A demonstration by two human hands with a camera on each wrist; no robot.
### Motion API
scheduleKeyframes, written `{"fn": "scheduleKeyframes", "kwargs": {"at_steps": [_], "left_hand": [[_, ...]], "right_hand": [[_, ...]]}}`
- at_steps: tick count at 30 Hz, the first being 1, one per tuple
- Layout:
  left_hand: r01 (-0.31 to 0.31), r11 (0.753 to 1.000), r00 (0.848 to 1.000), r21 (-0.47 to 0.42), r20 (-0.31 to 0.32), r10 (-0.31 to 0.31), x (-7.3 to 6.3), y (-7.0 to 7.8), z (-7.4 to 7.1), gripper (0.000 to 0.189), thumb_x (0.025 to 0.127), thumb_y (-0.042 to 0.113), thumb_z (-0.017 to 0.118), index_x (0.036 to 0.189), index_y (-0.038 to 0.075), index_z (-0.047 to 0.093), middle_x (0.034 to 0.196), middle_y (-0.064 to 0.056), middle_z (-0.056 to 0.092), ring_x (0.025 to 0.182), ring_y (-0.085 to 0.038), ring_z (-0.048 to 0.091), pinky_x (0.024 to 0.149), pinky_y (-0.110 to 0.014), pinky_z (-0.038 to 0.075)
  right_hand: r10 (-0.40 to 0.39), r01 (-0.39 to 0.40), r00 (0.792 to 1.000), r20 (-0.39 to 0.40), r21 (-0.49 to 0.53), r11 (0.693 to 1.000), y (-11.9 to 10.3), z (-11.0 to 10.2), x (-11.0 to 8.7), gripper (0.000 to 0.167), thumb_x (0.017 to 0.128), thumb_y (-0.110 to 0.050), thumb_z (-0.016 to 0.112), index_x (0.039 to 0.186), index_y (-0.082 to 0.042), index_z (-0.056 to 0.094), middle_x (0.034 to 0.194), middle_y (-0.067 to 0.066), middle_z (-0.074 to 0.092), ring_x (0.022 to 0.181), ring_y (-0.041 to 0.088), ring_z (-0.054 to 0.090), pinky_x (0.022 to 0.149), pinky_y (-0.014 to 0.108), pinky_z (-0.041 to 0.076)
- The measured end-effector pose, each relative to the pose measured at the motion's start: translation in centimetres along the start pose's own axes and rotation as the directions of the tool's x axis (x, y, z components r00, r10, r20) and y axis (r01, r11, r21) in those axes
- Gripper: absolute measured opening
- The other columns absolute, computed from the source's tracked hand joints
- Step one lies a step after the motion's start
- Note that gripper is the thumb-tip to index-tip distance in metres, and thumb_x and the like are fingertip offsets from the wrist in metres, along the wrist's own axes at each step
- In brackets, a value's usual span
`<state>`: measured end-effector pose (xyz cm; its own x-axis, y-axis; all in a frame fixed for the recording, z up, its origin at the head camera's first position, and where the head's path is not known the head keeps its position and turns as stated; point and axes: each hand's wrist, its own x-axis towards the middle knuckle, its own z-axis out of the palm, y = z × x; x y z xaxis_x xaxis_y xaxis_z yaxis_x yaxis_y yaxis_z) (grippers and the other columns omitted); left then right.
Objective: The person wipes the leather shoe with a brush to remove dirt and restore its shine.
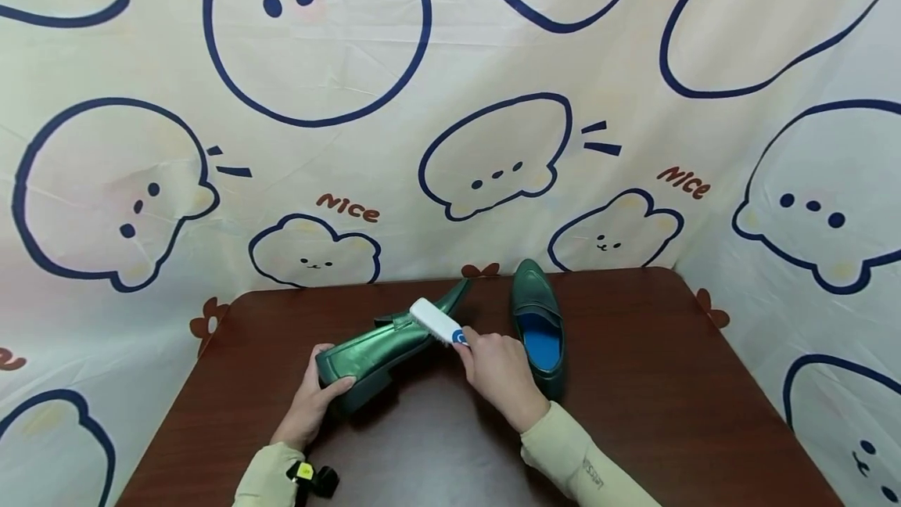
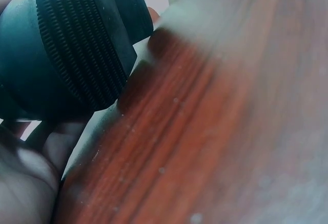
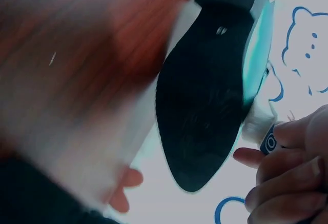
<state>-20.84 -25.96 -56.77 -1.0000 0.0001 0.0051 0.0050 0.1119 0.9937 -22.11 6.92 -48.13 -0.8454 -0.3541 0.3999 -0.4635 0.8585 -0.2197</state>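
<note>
A green loafer (image 1: 376,350) is tipped on its side above the table, its heel end gripped by my left hand (image 1: 310,401). In the left wrist view the ridged heel (image 2: 82,39) fills the upper left, with part of the left hand (image 2: 31,172) beneath it. My right hand (image 1: 503,374) grips a white brush (image 1: 435,321) by its handle, bristles down against the shoe's upper near the toe. The right wrist view shows the black sole (image 3: 205,101), with the brush head (image 3: 260,121) at the shoe's far side and the right hand's curled fingers (image 3: 287,178).
A second green loafer (image 1: 538,327) with a blue insole stands upright on the dark wooden table (image 1: 647,382), right of the brush, toe toward the back edge. Behind and at the sides hangs a white cloth (image 1: 493,61) printed with cartoon outlines.
</note>
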Motion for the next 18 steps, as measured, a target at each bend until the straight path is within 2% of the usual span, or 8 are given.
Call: {"fn": "scheduleKeyframes", "kwargs": {"at_steps": [8, 11, 14, 18], "left_hand": [[0.028, 0.999, 1.0, 0.022, 0.0, -0.028, 0.0, 0.3, -0.3, 0.056, 0.096, 0.011, 0.069, 0.139, 0.013, 0.033, 0.128, -0.013, 0.045, 0.1, -0.018, 0.057, 0.083, -0.027, 0.052], [0.036, 0.999, 0.999, 0.029, -0.001, -0.036, -0.1, 0.3, -0.2, 0.059, 0.096, 0.012, 0.069, 0.141, 0.014, 0.031, 0.13, -0.015, 0.043, 0.101, -0.018, 0.056, 0.083, -0.026, 0.051], [0.037, 0.999, 0.999, 0.028, 0.008, -0.038, -0.2, 0.2, -0.2, 0.063, 0.098, 0.014, 0.068, 0.146, 0.015, 0.028, 0.136, -0.015, 0.039, 0.105, -0.017, 0.054, 0.086, -0.024, 0.049], [0.024, 1.0, 0.999, 0.001, 0.025, -0.024, -0.5, 0.2, -0.3, 0.066, 0.099, 0.013, 0.066, 0.153, 0.017, 0.027, 0.142, -0.012, 0.036, 0.11, -0.015, 0.053, 0.088, -0.023, 0.05]], "right_hand": [[0.127, -0.134, 0.988, -0.091, -0.083, 0.987, 1.7, -0.4, 0.9, 0.024, 0.098, -0.029, 0.073, 0.101, -0.006, 0.072, 0.071, 0.01, 0.071, 0.046, 0.02, 0.053, 0.042, 0.032, 0.044], [0.163, -0.172, 0.981, -0.101, -0.086, 0.981, 1.9, -0.4, 1.1, 0.025, 0.098, -0.029, 0.073, 0.1, -0.004, 0.071, 0.07, 0.011, 0.07, 0.045, 0.02, 0.053, 0.041, 0.033, 0.045], [0.17, -0.177, 0.981, -0.093, -0.081, 0.981, 2.1, -0.4, 1.1, 0.025, 0.098, -0.028, 0.073, 0.097, -0.004, 0.07, 0.069, 0.011, 0.069, 0.045, 0.02, 0.052, 0.041, 0.032, 0.044], [0.129, -0.137, 0.985, -0.114, -0.069, 0.988, 1.8, -0.5, 0.9, 0.024, 0.098, -0.028, 0.073, 0.097, -0.004, 0.07, 0.068, 0.01, 0.069, 0.045, 0.02, 0.052, 0.041, 0.032, 0.043]]}}
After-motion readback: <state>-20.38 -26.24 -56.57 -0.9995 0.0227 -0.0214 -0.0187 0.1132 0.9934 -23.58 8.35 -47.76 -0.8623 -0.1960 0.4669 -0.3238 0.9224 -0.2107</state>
